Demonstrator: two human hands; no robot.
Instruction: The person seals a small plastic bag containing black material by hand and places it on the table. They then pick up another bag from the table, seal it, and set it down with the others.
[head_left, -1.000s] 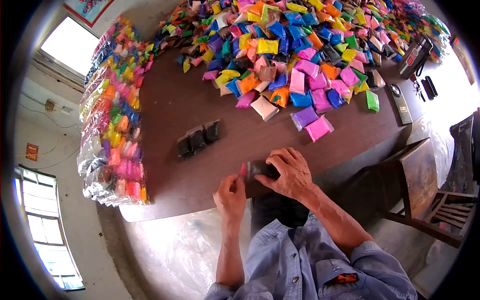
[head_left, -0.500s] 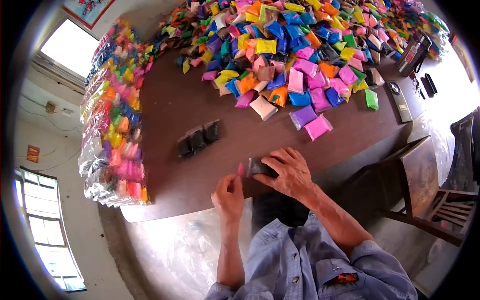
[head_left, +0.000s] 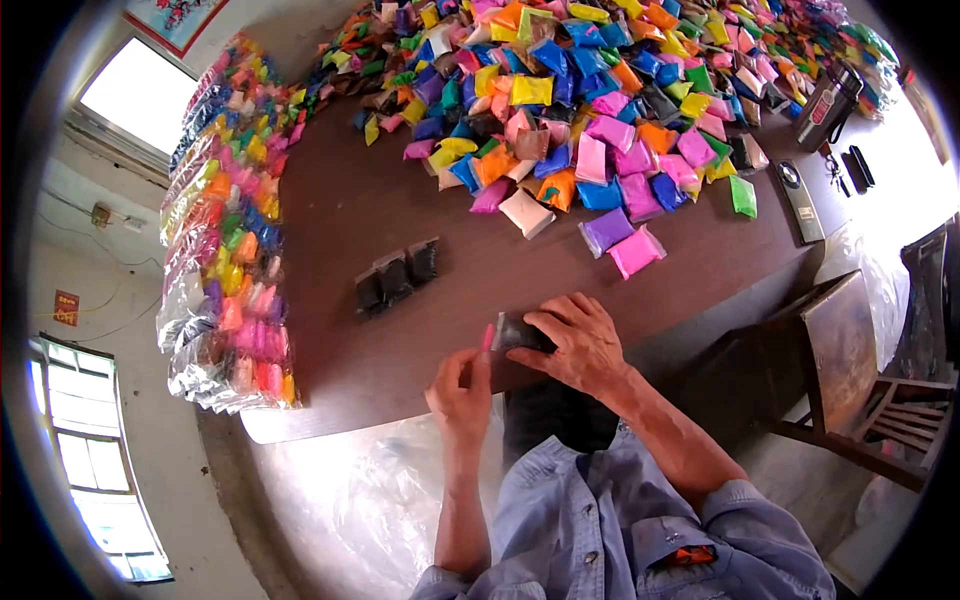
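Note:
Near the front edge of the brown table, my right hand point(head_left: 577, 345) has its fingers and thumb closed on a black packet point(head_left: 520, 334). My left hand point(head_left: 461, 392), just left of it, pinches a small pink piece point(head_left: 488, 338) that points up beside the packet's clear left end. Farther left on the table, several black packets point(head_left: 397, 276) lie side by side in a row.
A big heap of coloured packets point(head_left: 590, 130) covers the back of the table point(head_left: 340, 210). Stacked bags of packets point(head_left: 235, 260) line the left edge. A dark flask point(head_left: 829, 107), a metallic box point(head_left: 797, 203) and keys are at the right, near a wooden chair point(head_left: 850, 350).
The pink piece in my left hand has shifted slightly right and up and shows more upright, close to the packet's end. My right hand has barely moved.

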